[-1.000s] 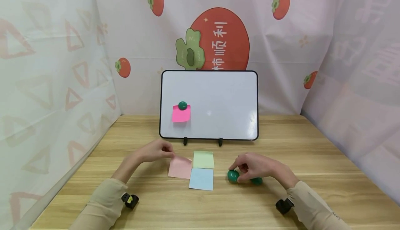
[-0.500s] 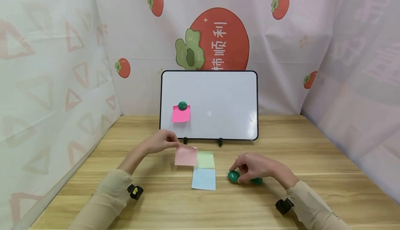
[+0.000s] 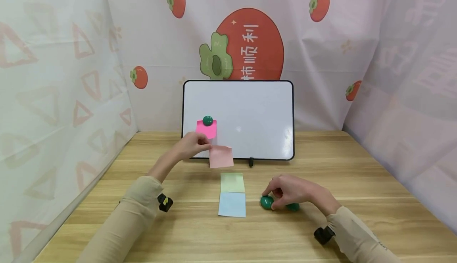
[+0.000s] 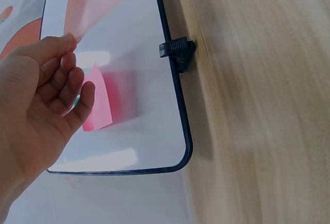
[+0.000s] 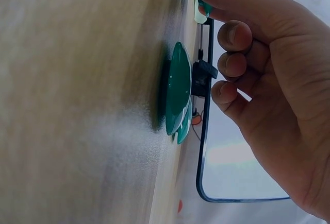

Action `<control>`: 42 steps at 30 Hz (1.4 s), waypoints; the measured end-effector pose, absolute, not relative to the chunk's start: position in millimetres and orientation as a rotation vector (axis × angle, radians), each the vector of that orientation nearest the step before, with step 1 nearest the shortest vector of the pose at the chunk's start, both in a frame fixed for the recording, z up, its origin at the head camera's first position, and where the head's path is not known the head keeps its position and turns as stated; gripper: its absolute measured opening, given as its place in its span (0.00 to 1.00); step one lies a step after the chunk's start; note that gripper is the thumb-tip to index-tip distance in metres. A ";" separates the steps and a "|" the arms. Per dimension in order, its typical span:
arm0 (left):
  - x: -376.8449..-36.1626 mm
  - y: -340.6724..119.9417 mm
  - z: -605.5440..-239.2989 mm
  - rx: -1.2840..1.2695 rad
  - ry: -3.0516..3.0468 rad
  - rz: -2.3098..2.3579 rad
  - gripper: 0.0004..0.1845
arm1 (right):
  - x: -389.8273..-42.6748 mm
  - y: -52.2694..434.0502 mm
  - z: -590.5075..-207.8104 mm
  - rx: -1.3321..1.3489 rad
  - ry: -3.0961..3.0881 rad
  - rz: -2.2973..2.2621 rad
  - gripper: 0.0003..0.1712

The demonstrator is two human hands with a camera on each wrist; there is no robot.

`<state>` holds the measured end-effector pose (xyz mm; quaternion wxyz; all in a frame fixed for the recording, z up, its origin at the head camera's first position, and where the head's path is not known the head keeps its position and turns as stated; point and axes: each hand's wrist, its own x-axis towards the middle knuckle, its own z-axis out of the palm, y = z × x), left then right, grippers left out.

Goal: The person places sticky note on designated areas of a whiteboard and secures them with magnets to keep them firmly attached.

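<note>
Pale pink note (image 3: pixel 221 156) hangs in the air from the left hand (image 3: pixel 191 146), pinched by its upper left corner between thumb and fingertips, well off the table (image 3: pixel 285 235). It sits low in front of the whiteboard (image 3: pixel 250 112), its lower edge over the board's bottom frame, just below and to the right of the bright pink note (image 3: pixel 208 130) already pinned there by a green magnet (image 3: pixel 207 120). The free white surface lies up and to the right of the held note, so the left hand is by far the nearer one to the board; in the left wrist view the paper is a blur against the white, with the fingers (image 4: pixel 62 80) loosely bent around its corner.

The right hand (image 3: pixel 292 191) rests low on the table, well apart from the board, fingers curled over a green magnet (image 3: pixel 266 202) with a second magnet (image 3: pixel 293 206) partly under the palm. The right wrist view shows the magnets (image 5: pixel 178 95) flat on the wood with fingertips close above them; I judge the hand grips the nearer one, though the contact itself is hard to see. A yellow-green note (image 3: pixel 232 182) and a blue note (image 3: pixel 232 204) lie between the two hands.
</note>
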<state>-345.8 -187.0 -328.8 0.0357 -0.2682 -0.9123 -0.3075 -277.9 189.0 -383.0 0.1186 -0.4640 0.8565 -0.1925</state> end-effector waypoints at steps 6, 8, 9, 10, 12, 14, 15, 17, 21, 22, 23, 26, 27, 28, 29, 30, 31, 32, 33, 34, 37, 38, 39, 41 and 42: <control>-361.1 -178.0 -318.3 -0.806 -2.803 -0.933 0.07 | -278.8 190.0 -385.5 -1.355 2.516 -0.550 0.19; -365.0 -175.4 -315.4 -0.797 -2.806 -0.928 0.07 | -279.2 190.0 -386.3 -1.355 2.516 -0.544 0.19; -366.7 -174.1 -314.0 -0.797 -2.806 -0.923 0.08 | -279.3 189.9 -386.6 -1.354 2.516 -0.539 0.19; -368.6 -172.7 -312.5 -0.792 -2.808 -0.920 0.08 | -279.2 189.7 -386.6 -1.352 2.514 -0.538 0.19; -372.8 -170.4 -309.9 -0.784 -2.807 -0.912 0.08 | -279.0 189.2 -386.0 -1.354 2.510 -0.539 0.19; -377.0 -168.0 -307.7 -0.774 -2.804 -0.906 0.08 | -278.5 188.7 -385.5 -1.355 2.505 -0.541 0.19; -379.3 -166.9 -306.9 -0.774 -2.801 -0.897 0.09 | -278.3 188.5 -385.1 -1.355 2.505 -0.541 0.19; -383.7 -164.5 -305.4 -0.764 -2.800 -0.896 0.09 | -277.8 188.4 -384.5 -1.353 2.506 -0.540 0.18; -392.1 -159.7 -302.4 -0.766 -2.797 -0.899 0.10 | -276.8 188.7 -383.9 -1.344 2.513 -0.529 0.18; -394.2 -158.6 -301.7 -0.760 -2.796 -0.900 0.10 | -276.6 188.7 -383.8 -1.343 2.514 -0.526 0.18; -396.8 -157.8 -301.3 -0.761 -2.792 -0.891 0.10 | -276.5 188.8 -383.6 -1.343 2.514 -0.524 0.18; -404.0 -154.3 -298.7 -0.750 -2.784 -0.867 0.10 | -276.5 188.9 -383.0 -1.340 2.509 -0.524 0.18; -406.4 -153.0 -297.7 -0.746 -2.784 -0.863 0.10 | -276.6 189.0 -382.6 -1.335 2.506 -0.527 0.18; -409.2 -151.2 -297.1 -0.740 -2.787 -0.853 0.10 | -276.6 189.4 -382.5 -1.330 2.503 -0.533 0.18; -411.8 -149.6 -296.4 -0.735 -2.789 -0.843 0.10 | -276.8 189.6 -382.5 -1.326 2.502 -0.535 0.18; -413.9 -147.9 -295.2 -0.726 -2.792 -0.837 0.11 | -277.1 189.7 -382.6 -1.324 2.502 -0.537 0.18; -415.9 -146.5 -294.2 -0.719 -2.795 -0.827 0.11 | -277.3 189.7 -382.7 -1.323 2.503 -0.535 0.18; -417.9 -145.2 -293.5 -0.710 -2.799 -0.817 0.11 | -277.6 189.6 -382.9 -1.322 2.504 -0.532 0.18; -419.7 -144.3 -293.0 -0.698 -2.803 -0.803 0.11 | -277.9 189.4 -383.2 -1.323 2.505 -0.527 0.18; -421.3 -143.5 -292.4 -0.689 -2.806 -0.786 0.11 | -278.1 189.1 -383.5 -1.325 2.506 -0.522 0.18; -424.7 -141.2 -291.4 -0.673 -2.807 -0.747 0.12 | -278.6 188.4 -384.2 -1.321 2.502 -0.518 0.18; -425.8 -140.3 -291.4 -0.671 -2.804 -0.735 0.12 | -278.6 188.2 -384.1 -1.321 2.498 -0.522 0.18; -426.9 -139.7 -291.7 -0.668 -2.801 -0.725 0.12 | -278.6 188.4 -384.1 -1.320 2.498 -0.524 0.18; -428.6 -138.3 -292.2 -0.663 -2.787 -0.711 0.12 | -278.6 188.7 -384.1 -1.320 2.496 -0.531 0.18; -429.4 -137.7 -292.7 -0.659 -2.780 -0.703 0.12 | -278.5 188.9 -384.2 -1.320 2.496 -0.534 0.18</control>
